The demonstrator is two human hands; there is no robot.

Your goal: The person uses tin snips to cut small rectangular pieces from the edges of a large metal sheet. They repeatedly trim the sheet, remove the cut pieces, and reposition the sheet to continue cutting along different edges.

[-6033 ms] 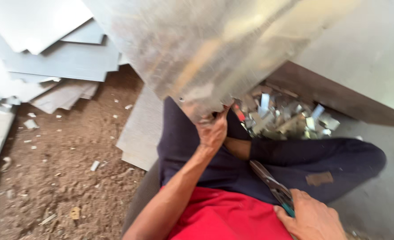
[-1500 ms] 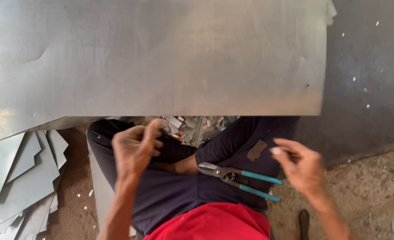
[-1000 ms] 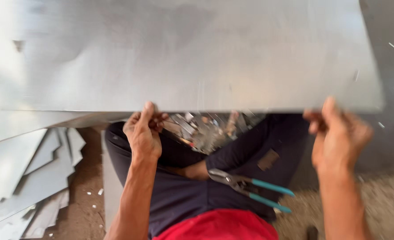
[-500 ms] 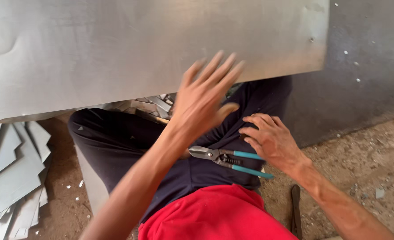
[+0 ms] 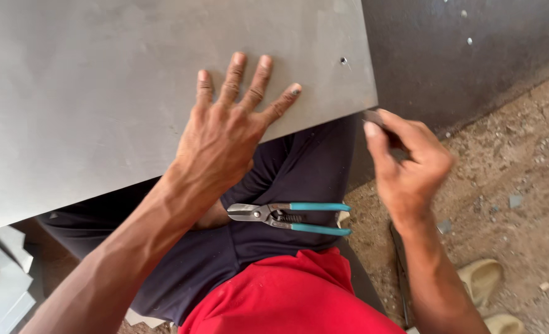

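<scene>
left hand (image 5: 225,139) spread flat on metal sheet (image 5: 101,93) | right hand (image 5: 407,164) pinching its near-right corner | press firmly, snips (image 5: 290,218) on lap

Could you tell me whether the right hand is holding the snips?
No, the snips lie on the lap, apart from the right hand.

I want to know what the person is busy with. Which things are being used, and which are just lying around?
In use:
left hand, flat on the metal sheet
right hand, pinching the sheet's corner
tin snips, resting on the lap

Lying about:
cut metal pieces
sandals
small scraps on the dirt floor
</scene>
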